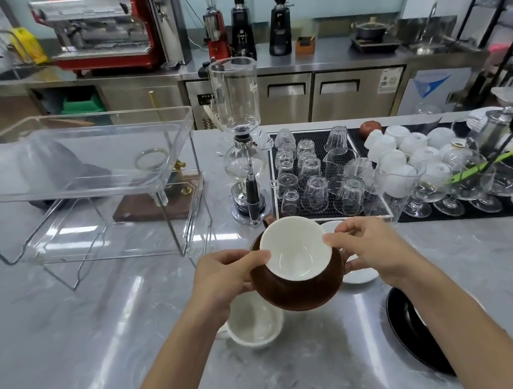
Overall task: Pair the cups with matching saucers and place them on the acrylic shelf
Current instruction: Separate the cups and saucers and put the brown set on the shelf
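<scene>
A brown cup with a white inside sits on a brown saucer, and both are held in the air above the counter. My left hand grips the saucer's left edge with its thumb on the cup rim. My right hand grips the right side, thumb on the rim. Below them a white cup stands on the counter. A white saucer lies behind my right hand, and a black saucer lies under my right forearm. The clear acrylic shelf stands at the left, its top holding nothing.
A glass siphon coffee maker stands right of the shelf. A black mat with several upturned glasses and a pile of white cups fill the right side. Stemmed glasses stand at the mat's front edge.
</scene>
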`<state>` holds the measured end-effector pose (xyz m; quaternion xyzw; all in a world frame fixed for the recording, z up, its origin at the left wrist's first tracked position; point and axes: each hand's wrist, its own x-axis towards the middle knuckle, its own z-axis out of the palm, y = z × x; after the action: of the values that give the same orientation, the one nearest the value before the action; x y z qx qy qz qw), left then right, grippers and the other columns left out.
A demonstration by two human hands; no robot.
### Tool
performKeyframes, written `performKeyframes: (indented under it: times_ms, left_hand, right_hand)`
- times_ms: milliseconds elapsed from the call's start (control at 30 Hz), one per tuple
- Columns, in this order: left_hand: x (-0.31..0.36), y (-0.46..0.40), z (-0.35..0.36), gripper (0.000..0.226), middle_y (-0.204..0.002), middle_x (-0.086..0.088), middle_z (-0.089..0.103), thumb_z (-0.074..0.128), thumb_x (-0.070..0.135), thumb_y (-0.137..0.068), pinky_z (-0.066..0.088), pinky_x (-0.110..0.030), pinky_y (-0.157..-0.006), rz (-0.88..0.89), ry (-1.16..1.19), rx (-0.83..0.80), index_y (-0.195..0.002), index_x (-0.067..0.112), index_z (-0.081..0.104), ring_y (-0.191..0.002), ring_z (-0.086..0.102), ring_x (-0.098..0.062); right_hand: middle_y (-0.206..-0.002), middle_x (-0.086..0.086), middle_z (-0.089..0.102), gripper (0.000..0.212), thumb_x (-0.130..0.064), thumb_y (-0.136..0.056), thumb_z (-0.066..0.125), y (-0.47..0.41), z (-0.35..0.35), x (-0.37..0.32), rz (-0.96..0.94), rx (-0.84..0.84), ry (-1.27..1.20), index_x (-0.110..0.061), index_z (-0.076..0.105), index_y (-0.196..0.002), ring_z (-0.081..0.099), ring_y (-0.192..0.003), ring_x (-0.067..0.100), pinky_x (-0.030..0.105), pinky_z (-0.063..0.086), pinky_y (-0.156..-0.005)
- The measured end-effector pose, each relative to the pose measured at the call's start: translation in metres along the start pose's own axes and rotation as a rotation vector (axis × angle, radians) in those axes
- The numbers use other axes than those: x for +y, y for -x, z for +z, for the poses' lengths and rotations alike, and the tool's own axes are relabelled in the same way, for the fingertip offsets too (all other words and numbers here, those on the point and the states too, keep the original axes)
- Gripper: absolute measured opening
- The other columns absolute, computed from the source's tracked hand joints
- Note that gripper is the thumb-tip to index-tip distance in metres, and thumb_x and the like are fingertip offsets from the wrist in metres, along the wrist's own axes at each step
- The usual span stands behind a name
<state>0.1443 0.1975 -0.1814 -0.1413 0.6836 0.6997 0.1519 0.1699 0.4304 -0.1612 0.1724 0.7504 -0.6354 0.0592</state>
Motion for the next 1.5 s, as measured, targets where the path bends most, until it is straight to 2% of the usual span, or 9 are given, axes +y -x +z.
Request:
performKeyframes:
  times_ms: [233,367,433,600,800,1000,1200,1333,1500]
  left_hand:
    - [-0.004,0.020,-0.014,0.023,-0.065,-0.008,0.073,0.086,0.008,-0.071,0.054,-0.022,-0.050,0.018,0.022,0.053,-0.088,-0.004,0.076,-0.049,0.066,-0.014]
    - [-0.009,0.032,-0.026,0.021,-0.071,-0.012,0.074,0.087,0.009,-0.070,0.056,-0.024,-0.051,0.018,0.031,0.107,-0.085,-0.001,0.076,-0.053,0.069,-0.018]
    - [-0.012,0.039,-0.033,0.022,-0.074,-0.015,0.074,0.087,0.009,-0.070,0.057,-0.026,-0.053,0.017,0.040,0.133,-0.086,-0.001,0.076,-0.055,0.069,-0.020]
    - [-0.019,0.056,-0.047,0.031,-0.077,-0.018,0.073,0.086,0.005,-0.070,0.056,-0.026,-0.050,0.012,0.087,0.194,-0.096,-0.005,0.072,-0.053,0.069,-0.020]
    - [-0.023,0.075,-0.071,0.033,-0.079,-0.020,0.072,0.085,0.003,-0.071,0.057,-0.028,-0.051,0.029,0.118,0.276,-0.098,-0.007,0.071,-0.056,0.069,-0.022]
    - [-0.025,0.103,-0.101,0.029,-0.073,-0.015,0.072,0.085,0.003,-0.071,0.057,-0.027,-0.051,0.035,0.151,0.370,-0.094,-0.007,0.072,-0.056,0.068,-0.022]
    - [-0.009,0.134,-0.138,0.028,-0.078,-0.018,0.074,0.086,0.006,-0.071,0.059,-0.028,-0.052,0.107,0.121,0.458,-0.094,-0.004,0.074,-0.058,0.070,-0.022]
    - [0.014,0.150,-0.163,0.031,-0.086,-0.023,0.076,0.089,0.012,-0.068,0.060,-0.029,-0.054,0.160,0.093,0.499,-0.093,-0.001,0.076,-0.060,0.072,-0.023]
    - [0.057,0.161,-0.189,0.021,-0.066,-0.009,0.074,0.083,0.010,-0.074,0.057,-0.025,-0.049,0.259,0.089,0.547,-0.090,-0.002,0.075,-0.051,0.068,-0.017]
  right_hand:
    - [-0.063,0.006,0.062,0.023,-0.009,-0.082,0.075,0.008,0.010,0.000,-0.024,-0.043,0.007,0.004,0.062,-0.095,0.059,-0.051,0.014,0.040,0.057,-0.060]
    - [-0.067,0.008,0.061,0.022,-0.007,-0.084,0.074,0.013,0.021,-0.004,-0.028,-0.107,0.001,0.004,0.060,-0.096,0.059,-0.048,0.010,0.028,0.054,-0.048]
    - [-0.068,0.010,0.059,0.018,-0.006,-0.084,0.073,0.017,0.026,-0.004,-0.037,-0.144,-0.007,0.002,0.059,-0.092,0.058,-0.048,0.011,0.026,0.053,-0.046]
    - [-0.067,0.012,0.059,0.019,-0.008,-0.082,0.075,0.022,0.041,-0.001,-0.057,-0.194,0.039,0.005,0.062,-0.089,0.058,-0.056,0.017,0.039,0.057,-0.058]
    - [-0.070,0.017,0.054,0.017,-0.011,-0.082,0.075,0.028,0.065,-0.005,-0.084,-0.302,0.058,0.000,0.062,-0.082,0.056,-0.062,0.022,0.039,0.058,-0.059]
    - [-0.070,0.015,0.056,0.021,-0.013,-0.082,0.077,0.036,0.097,-0.012,-0.108,-0.395,0.075,0.001,0.062,-0.087,0.060,-0.057,0.016,0.036,0.058,-0.058]
    - [-0.072,0.014,0.059,0.025,-0.016,-0.080,0.078,0.045,0.133,-0.039,-0.161,-0.508,0.107,0.001,0.062,-0.088,0.062,-0.061,0.019,0.039,0.060,-0.062]
    - [-0.073,0.018,0.058,0.031,-0.015,-0.082,0.076,0.056,0.156,-0.073,-0.240,-0.559,0.115,0.009,0.060,-0.094,0.061,-0.059,0.019,0.033,0.058,-0.057]
    - [-0.075,0.017,0.052,0.021,-0.015,-0.085,0.074,0.070,0.181,-0.124,-0.355,-0.584,0.112,0.001,0.060,-0.088,0.057,-0.061,0.020,0.031,0.059,-0.055]
